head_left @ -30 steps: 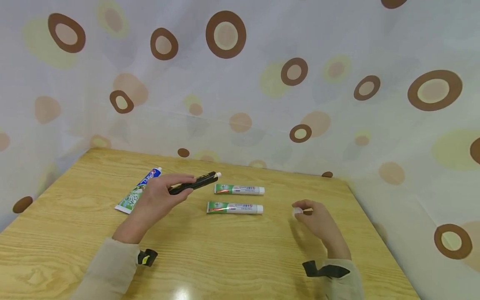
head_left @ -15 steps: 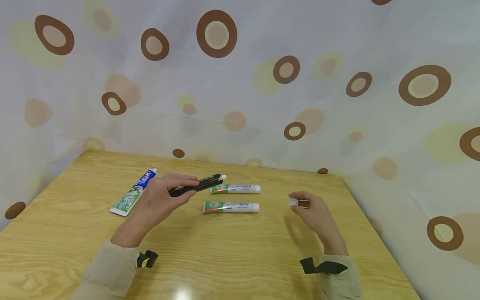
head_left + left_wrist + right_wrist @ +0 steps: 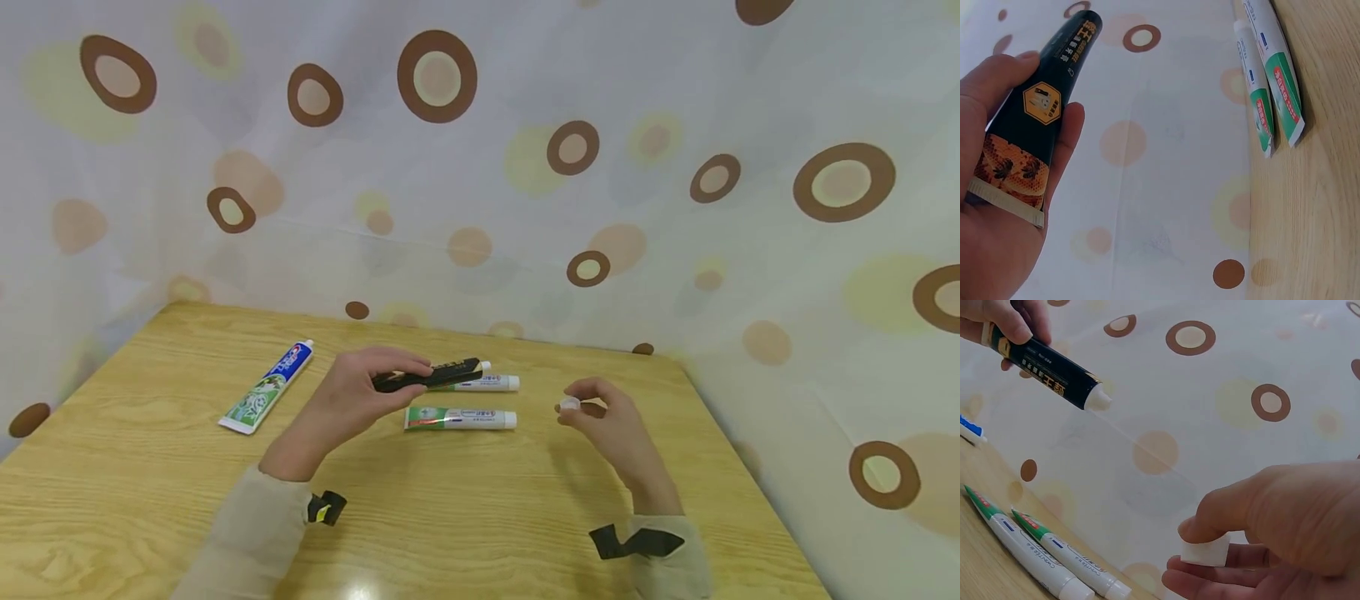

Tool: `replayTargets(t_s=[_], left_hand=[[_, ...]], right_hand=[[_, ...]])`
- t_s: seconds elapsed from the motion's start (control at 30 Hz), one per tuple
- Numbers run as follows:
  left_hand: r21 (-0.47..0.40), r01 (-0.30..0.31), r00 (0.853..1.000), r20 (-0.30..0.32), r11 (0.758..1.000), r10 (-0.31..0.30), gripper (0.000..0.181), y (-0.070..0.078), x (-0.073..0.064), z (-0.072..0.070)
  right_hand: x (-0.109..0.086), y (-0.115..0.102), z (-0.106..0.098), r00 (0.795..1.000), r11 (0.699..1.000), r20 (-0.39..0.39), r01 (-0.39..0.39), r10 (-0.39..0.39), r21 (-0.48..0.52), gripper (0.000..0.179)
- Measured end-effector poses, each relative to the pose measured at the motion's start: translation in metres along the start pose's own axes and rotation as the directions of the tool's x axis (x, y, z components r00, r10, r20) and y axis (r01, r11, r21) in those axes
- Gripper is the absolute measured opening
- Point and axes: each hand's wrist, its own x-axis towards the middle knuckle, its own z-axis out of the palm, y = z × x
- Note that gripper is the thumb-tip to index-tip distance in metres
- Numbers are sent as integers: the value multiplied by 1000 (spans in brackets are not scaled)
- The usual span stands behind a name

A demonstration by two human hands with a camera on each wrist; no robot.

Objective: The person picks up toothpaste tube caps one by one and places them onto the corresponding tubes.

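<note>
My left hand [image 3: 352,400] grips a black toothpaste tube [image 3: 1041,103] with a honeycomb-and-bee print, held above the table. Its uncapped white nozzle [image 3: 1099,399] points right, toward the other hand. Between thumb and fingers, my right hand [image 3: 618,429] pinches a small white cap [image 3: 1205,551], also raised off the table. A gap separates cap and nozzle. Below and behind the black tube lie two green-and-white toothpaste tubes, the nearer one [image 3: 461,418] fully in sight in the head view, the farther one [image 3: 495,382] partly covered by the black tube.
A blue-and-green toothpaste tube [image 3: 266,387] lies slanted at the left of the wooden table [image 3: 450,517]. Behind and to the right, a white dotted sheet [image 3: 480,183] rises from the table's edges.
My left hand has moved right with the black tube, which now overlaps the farther green-and-white tube. The right hand has shifted slightly left with the cap, narrowing the gap.
</note>
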Motion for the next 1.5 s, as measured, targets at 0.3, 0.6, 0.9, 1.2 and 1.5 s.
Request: replayTargets(t_s=[0.3, 0.6, 0.9, 1.2, 1.5], left_hand=[[-110, -29, 994, 101, 994, 40, 20, -3, 2, 14], [-138, 18, 990, 142, 990, 2, 19, -5, 3, 17], [-178, 48, 984, 177, 983, -17, 18, -8, 2, 15], [-182, 60, 984, 178, 981, -27, 19, -5, 3, 16], [-166, 74, 962, 270, 983, -27, 30, -3, 2, 13]], right_hand=[[1, -4, 7, 998, 996, 22, 51, -53, 74, 32], [3, -15, 23, 993, 986, -1, 116, -116, 117, 26], [2, -26, 42, 983, 959, 107, 116, -147, 260, 27], [1, -28, 45, 982, 959, 113, 120, -153, 256, 28], [1, -28, 44, 980, 959, 114, 128, -160, 253, 29]])
